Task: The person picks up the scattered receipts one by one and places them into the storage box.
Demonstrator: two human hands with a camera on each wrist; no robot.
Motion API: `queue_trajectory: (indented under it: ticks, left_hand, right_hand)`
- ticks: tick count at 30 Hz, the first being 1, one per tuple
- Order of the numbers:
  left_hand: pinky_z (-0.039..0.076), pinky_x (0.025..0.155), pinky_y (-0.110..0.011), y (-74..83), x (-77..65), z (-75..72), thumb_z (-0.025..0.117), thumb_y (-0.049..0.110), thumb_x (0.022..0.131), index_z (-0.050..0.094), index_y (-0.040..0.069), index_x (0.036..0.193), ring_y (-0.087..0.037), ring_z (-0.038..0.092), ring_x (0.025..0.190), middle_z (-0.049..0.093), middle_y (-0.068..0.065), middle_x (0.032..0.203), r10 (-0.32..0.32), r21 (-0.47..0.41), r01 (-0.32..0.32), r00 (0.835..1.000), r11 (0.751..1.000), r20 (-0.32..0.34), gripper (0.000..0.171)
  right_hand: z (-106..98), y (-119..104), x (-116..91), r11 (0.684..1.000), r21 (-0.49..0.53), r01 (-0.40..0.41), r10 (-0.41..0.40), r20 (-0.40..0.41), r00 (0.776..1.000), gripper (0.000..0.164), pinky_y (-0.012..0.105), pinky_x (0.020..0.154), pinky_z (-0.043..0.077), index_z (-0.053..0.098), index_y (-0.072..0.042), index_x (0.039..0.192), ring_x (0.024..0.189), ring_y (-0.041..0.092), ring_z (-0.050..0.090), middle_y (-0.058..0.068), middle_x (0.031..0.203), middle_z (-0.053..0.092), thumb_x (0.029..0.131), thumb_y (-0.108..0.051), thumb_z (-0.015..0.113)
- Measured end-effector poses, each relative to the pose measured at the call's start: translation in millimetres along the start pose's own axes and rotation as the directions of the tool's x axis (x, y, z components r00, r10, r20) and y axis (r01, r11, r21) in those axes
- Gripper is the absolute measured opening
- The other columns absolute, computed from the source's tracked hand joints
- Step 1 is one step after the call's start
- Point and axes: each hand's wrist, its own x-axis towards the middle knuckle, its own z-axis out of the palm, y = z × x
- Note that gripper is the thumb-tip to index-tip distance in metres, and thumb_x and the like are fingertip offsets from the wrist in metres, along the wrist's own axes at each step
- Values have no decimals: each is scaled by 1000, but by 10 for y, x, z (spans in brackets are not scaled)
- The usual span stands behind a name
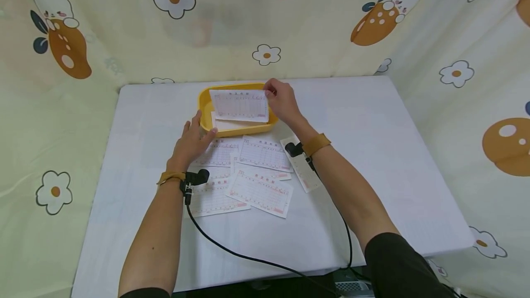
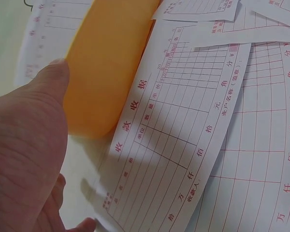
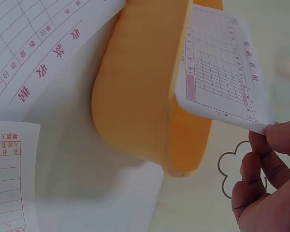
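Note:
My right hand pinches the upper right corner of a printed receipt slip between thumb and fingertips. The slip is tilted up over a yellow plastic tray, and in the right wrist view it reaches across the tray's rim. Another paper lies inside the tray beneath it. At the tray's near left corner is my left hand, its thumb against the yellow wall and its fingers spread, not curled round anything. Directly in front of the tray lies a receipt slip with red print.
Several more receipt slips overlap on the white table before the tray. One narrow slip lies under the right wrist. A black cable runs from the wrist cameras over the table's front edge. A patterned curtain hangs behind.

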Motion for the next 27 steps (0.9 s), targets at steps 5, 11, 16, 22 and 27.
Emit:
queue_trajectory:
  ticks: [5, 11, 16, 22, 27]
  left_hand:
    - [16, 109, -70, -6, 11, 16, 47, 62, 94, -8, 35, 156, -33, -2, 150, 9, -6, 164, -9, 5, 9, 1000, 1000, -1, 87]
    - [17, 108, -72, -7, 15, 24, 47, 63, 93, -9, 37, 156, -36, -1, 150, 6, -6, 165, -23, -3, 23, 1000, 1000, 0, 88]
    - [16, 109, -71, 8, 7, 27, 47, 64, 93, -9, 38, 155, -36, -1, 150, 6, -6, 165, -23, -1, 23, 1000, 1000, -3, 88]
    - [15, 109, -70, 15, 0, 28, 47, 63, 93, -9, 38, 155, -33, -2, 150, 7, -4, 165, -19, -2, 19, 1000, 1000, 0, 87]
    - [16, 110, -70, 26, -14, 6, 46, 63, 94, -9, 38, 155, -35, 0, 150, 7, -6, 165, -15, 6, 15, 1000, 1000, 1, 86]
  right_hand:
    - [62, 17, 7, 999, -39, -2, 4, 32, 999, 14, 29, 89, 47, 64, -12, 107, 99, 20, 48, 3, 101, 61, 100, -10, 52]
    - [115, 25, 23, 997, -73, 11, -7, 50, 999, 15, 31, 93, 44, 65, -12, 108, 100, 21, 47, 3, 102, 62, 100, -11, 52]
    - [129, 7, 17, 997, -71, 16, -13, 45, 999, 17, 32, 88, 42, 66, -12, 110, 97, 22, 45, 3, 99, 61, 100, -9, 52]
    - [161, 24, 12, 995, -92, 29, -24, 61, 998, 27, 36, 94, 40, 65, -14, 123, 102, 23, 46, 4, 108, 63, 100, -9, 53]
    - [179, 33, 6, 992, -121, 31, -21, 82, 996, 39, 44, 106, 31, 57, -18, 138, 117, 25, 47, 1, 132, 60, 100, -12, 53]
